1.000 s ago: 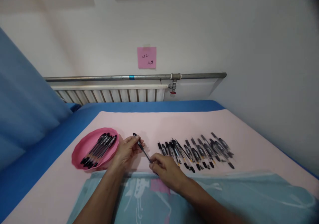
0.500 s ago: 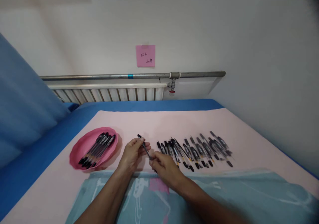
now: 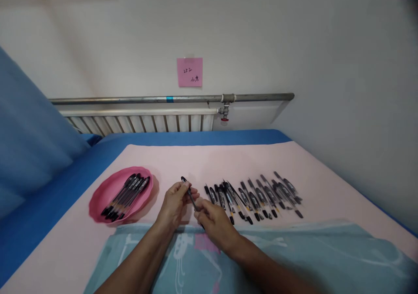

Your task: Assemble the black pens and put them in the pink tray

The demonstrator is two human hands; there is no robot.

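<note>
Both my hands meet over the pink sheet near its front middle, holding one black pen (image 3: 189, 192) between them. My left hand (image 3: 174, 202) pinches the pen's upper part, whose black end sticks up past my fingers. My right hand (image 3: 214, 222) is closed round its lower end, which is hidden. To the right, a row of several black-and-clear pens (image 3: 253, 194) lies on the sheet. At the left a pink dish (image 3: 103, 194) holds several capped black pens (image 3: 126, 192).
A light blue patterned cloth (image 3: 294, 259) covers the near edge under my forearms. The pink sheet (image 3: 228, 163) lies on a blue surface (image 3: 48, 198). Behind it are a radiator (image 3: 140, 123), a metal pipe (image 3: 163, 99) and a pink note (image 3: 190, 72) on the wall.
My two hands have drawn closer together along the pen, and the pair has drifted slightly right. The pen row and dish lie as before.
</note>
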